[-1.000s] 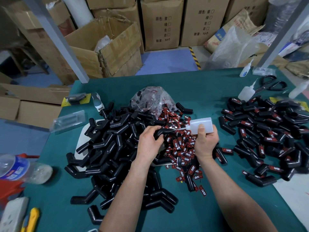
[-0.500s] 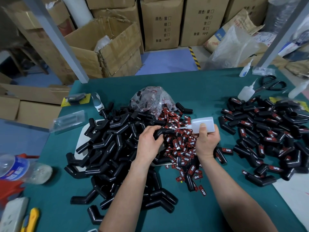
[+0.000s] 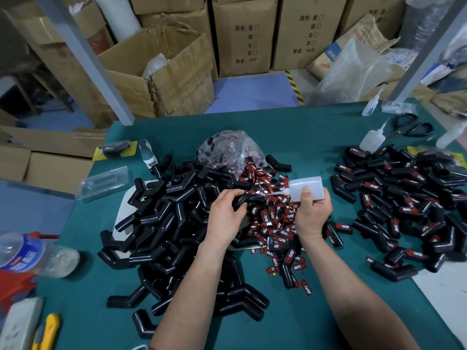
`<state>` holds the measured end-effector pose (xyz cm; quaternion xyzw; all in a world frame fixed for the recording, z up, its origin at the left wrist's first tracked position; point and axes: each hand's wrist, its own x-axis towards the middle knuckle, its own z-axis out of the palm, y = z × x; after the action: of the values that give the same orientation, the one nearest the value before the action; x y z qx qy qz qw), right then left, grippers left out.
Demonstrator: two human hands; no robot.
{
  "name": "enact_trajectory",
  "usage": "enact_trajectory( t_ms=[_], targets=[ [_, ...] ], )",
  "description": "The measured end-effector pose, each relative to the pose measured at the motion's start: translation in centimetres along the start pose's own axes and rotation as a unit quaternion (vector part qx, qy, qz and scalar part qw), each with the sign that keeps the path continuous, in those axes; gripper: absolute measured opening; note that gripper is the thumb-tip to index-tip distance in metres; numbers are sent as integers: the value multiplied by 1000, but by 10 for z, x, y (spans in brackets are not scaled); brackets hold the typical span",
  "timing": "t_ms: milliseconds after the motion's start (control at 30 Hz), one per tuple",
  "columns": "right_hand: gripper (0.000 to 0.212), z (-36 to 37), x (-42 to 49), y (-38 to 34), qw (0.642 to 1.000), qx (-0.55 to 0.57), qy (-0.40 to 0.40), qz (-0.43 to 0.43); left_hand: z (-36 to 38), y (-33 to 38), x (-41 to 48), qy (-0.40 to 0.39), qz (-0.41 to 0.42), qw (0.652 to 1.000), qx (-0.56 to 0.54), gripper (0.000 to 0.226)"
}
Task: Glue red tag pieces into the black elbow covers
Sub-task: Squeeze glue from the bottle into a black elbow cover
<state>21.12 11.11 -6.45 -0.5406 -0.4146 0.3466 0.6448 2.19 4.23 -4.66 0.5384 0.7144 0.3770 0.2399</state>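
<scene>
My left hand (image 3: 225, 217) grips one black elbow cover (image 3: 244, 199) above the middle of the green table (image 3: 298, 130). My right hand (image 3: 312, 213) holds a white glue bottle (image 3: 305, 189) lying sideways, its thin nozzle touching that cover. Loose red tag pieces (image 3: 274, 224) lie heaped under both hands. A big pile of plain black covers (image 3: 171, 218) spreads to the left. Covers with red tags on them (image 3: 409, 205) form a pile on the right.
A clear bag of tags (image 3: 227, 150) sits behind the heap. Spare glue bottles (image 3: 372, 140) and black scissors (image 3: 409, 127) lie at the far right. A water bottle (image 3: 27, 253), a yellow knife (image 3: 46, 329) and a power strip (image 3: 17, 324) occupy the near left. Cardboard boxes (image 3: 164, 72) stand beyond the table.
The glue bottle's nozzle has stayed on the held cover; my right hand has shifted very slightly to the right. My left hand has kept its grip.
</scene>
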Motion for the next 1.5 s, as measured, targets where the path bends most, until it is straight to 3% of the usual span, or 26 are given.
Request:
enact_trajectory(
  t_ms=[267, 500, 800, 1267, 1500],
  targets=[
    [37, 0, 0, 0, 1000, 2, 5, -3, -2, 2, -1, 0, 15, 1000, 2, 31],
    [22, 0, -2, -1, 1000, -11, 1, -5, -1, 2, -1, 5, 13, 1000, 7, 32],
    [36, -1, 1, 3, 1000, -7, 4, 3, -3, 3, -2, -6, 12, 1000, 11, 32],
    [24, -2, 5, 0, 1000, 0, 20, 0, -1, 2, -1, 18, 15, 1000, -2, 31],
    [31, -2, 2, 0, 1000, -4, 8, -7, -3, 4, -2, 9, 8, 1000, 0, 31]
  ],
)
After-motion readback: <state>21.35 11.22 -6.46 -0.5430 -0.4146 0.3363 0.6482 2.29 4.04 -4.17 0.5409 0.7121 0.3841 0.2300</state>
